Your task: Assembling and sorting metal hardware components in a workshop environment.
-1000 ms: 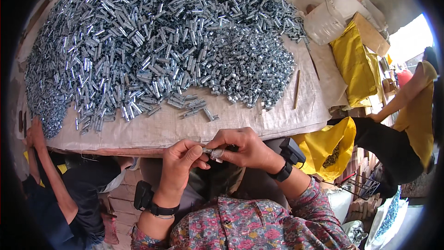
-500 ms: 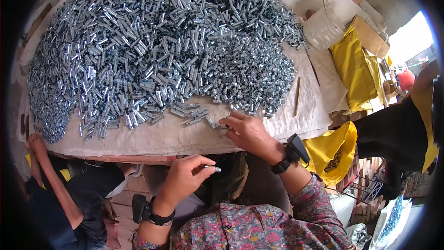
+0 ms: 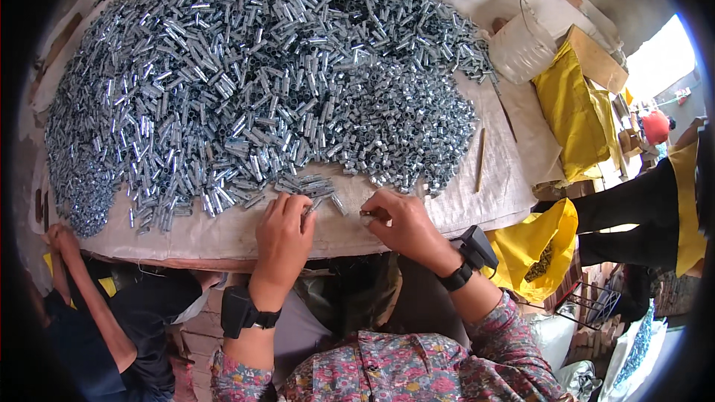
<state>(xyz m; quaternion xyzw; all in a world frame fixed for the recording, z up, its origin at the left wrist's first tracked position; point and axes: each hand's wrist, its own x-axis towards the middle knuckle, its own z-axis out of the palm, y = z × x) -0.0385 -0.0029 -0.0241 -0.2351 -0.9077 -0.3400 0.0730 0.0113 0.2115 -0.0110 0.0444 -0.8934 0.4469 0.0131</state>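
Observation:
My left hand [image 3: 284, 234] is at the near edge of the pile, its thumb and fingers closed on a shiny metal sleeve [image 3: 311, 208]. Just to its right, my right hand [image 3: 406, 225] pinches a small metal piece [image 3: 366, 218], mostly covered by the fingers. Loose metal sleeves [image 3: 316, 184] lie right beyond my left fingertips. Behind both hands spreads a big heap of long silvery sleeves [image 3: 223, 82]. Short metal rings [image 3: 402, 123] form a separate patch at its right side.
A pale sheet [image 3: 491, 171] covers the table, with a thin stick [image 3: 480, 160] on it. A clear bucket [image 3: 521, 48] stands far right near a yellow sack [image 3: 573, 119]. An open yellow bag [image 3: 544, 246] hangs lower right. Another person's hands [image 3: 63, 238] are at the left edge.
My left hand has moved up and forward from near my lap to the pile's edge. My right hand has shifted slightly nearer to me, still pinched.

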